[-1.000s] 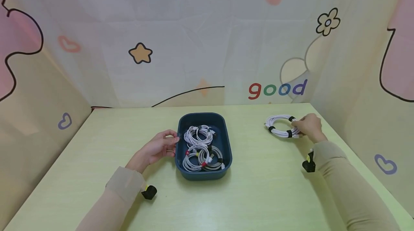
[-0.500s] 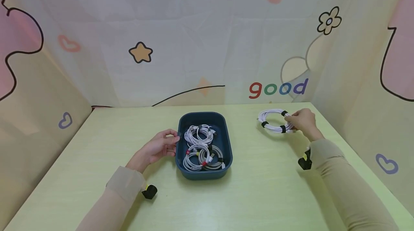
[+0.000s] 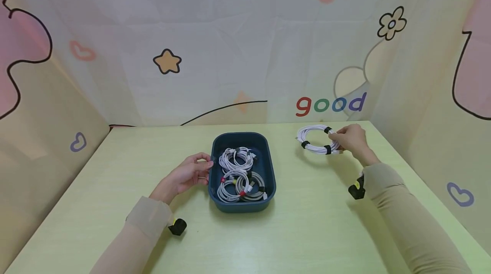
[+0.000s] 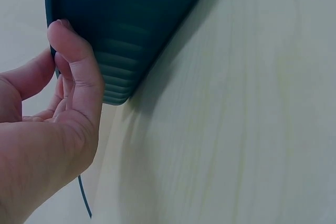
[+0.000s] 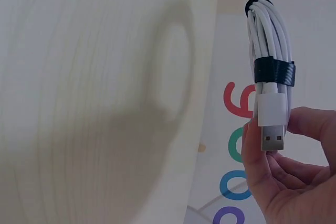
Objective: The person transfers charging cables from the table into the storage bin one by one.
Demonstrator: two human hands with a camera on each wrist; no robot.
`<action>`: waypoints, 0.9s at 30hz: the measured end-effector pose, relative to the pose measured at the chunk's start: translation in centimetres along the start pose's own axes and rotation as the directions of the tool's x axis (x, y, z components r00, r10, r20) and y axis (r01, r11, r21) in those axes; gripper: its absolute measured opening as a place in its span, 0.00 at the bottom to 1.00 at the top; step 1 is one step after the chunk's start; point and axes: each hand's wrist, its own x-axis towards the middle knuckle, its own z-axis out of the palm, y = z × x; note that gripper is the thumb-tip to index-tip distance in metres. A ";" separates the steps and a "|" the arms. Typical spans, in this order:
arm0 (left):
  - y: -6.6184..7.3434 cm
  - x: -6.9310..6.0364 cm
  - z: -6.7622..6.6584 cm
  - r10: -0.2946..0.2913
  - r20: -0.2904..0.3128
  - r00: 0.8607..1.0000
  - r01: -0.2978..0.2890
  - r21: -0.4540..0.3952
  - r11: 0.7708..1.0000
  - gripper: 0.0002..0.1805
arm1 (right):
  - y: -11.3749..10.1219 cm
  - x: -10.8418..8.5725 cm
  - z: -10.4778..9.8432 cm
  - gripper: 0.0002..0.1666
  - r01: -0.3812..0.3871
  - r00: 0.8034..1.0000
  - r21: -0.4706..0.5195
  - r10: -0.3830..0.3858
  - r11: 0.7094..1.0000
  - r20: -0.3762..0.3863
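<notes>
In the head view, my right hand (image 3: 353, 139) pinches a coiled white USB cable (image 3: 307, 148) above the table's far right. Black straps (image 5: 274, 72) bind the coil, and its metal USB plug (image 5: 272, 138) shows beside my fingers in the right wrist view. My left hand (image 3: 188, 174) holds the left rim of a dark blue plastic bin (image 3: 242, 208), its fingers bent at the edge. Inside lie several coiled cables: white ones (image 3: 229, 165) at the back, a red-strapped coil (image 3: 219, 191) and a greyer, black-strapped coil (image 3: 262, 182) in front.
The bin stands on a pale wood-grain table (image 3: 307, 227), left of the held cable. A printed cloth backdrop (image 3: 215, 78) rises at the table's back edge and along both sides. Small black devices (image 3: 177, 227) are worn at both wrists.
My right hand has lifted the white cable coil and moved left and toward the back with it. My left hand and the bin have stayed in place.
</notes>
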 end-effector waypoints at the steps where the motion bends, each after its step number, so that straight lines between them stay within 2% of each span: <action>1: 0.0 0.0 0.0 -0.001 0.000 1.000 0.001 0.001 1.000 0.04 | -0.2 0.0 0.1 0.23 0.000 1.000 0.003 0.000 1.000 0.004; 9: 0.0 0.1 -0.1 -0.007 -0.003 1.000 0.007 -0.001 1.000 0.03 | -1.7 -0.1 0.6 0.23 0.018 1.000 -0.003 -0.018 1.000 0.023; 17: 0.2 0.1 0.0 -0.025 -0.033 0.999 0.025 -0.002 1.000 0.04 | -3.7 -0.7 0.8 0.22 0.030 0.999 -0.013 -0.029 0.999 0.029; 27: 0.0 0.1 -0.1 -0.009 -0.003 1.000 0.009 -0.006 1.000 0.04 | -5.8 -1.2 1.7 0.22 0.081 0.996 0.009 -0.081 0.997 0.043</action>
